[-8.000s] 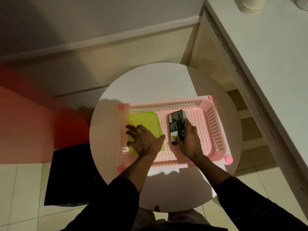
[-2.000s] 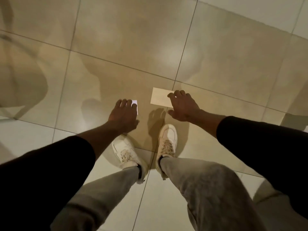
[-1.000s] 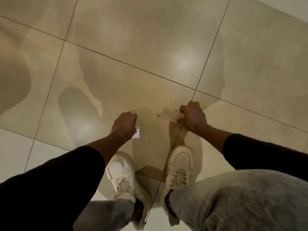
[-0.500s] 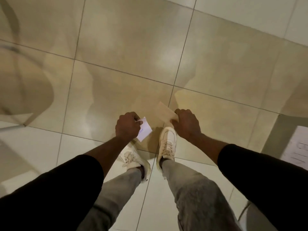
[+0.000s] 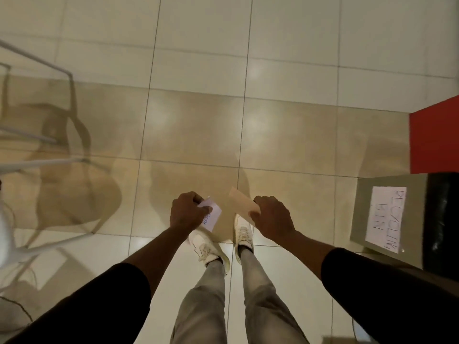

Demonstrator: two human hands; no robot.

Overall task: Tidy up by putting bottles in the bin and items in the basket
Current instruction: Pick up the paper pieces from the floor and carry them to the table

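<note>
Two slips: one in each of my hands, both lifted clear of the floor.
Left hand (image 5: 188, 213): closed in a loose fist, thumb pinching a small white note (image 5: 211, 217) with blue writing I can't read; it sticks out toward my right.
Right hand (image 5: 272, 219): curled shut on one end of a tan card (image 5: 242, 202); its long axis runs up and to the left, away from my knuckles.
Between hands: the two papers are near each other but apart, over my shoes (image 5: 224, 240).
Bin (image 5: 387, 217): at the right edge of the floor, just beside my right forearm, with a handwritten label (image 5: 386, 218) on its side and a dark liner at the opening; my right hand is the nearer one.
Basket: not in view.
Step, as I judge it: both slips are items, not bottles, so they belong in the basket; I need to carry them there.
Key relation: the bin is close on my right, yet it's the wrong target; the basket's direction can't be told.
Chair (image 5: 37, 157): white frame at the left edge, well apart.
</note>
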